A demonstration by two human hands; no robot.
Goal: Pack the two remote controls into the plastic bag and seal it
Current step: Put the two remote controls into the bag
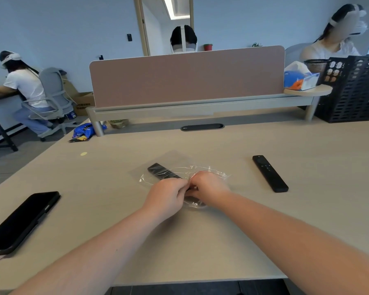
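the bench (200, 241) carries everything. a phone (21, 220) lies at its left edge. the clear bag (179, 165) sits mid-bench with one remote (161, 171) partly inside; the second remote (270, 173) lies well apart to the right, outside the bag. left hand (165, 196) and right hand (209, 188) meet, each pinched on the bag's near edge.

My left grip (167, 193) and right grip (207, 189) cover the near end of the bagged remote (161, 171). At 8 o'clock, the phone (21, 222) runs off-frame.
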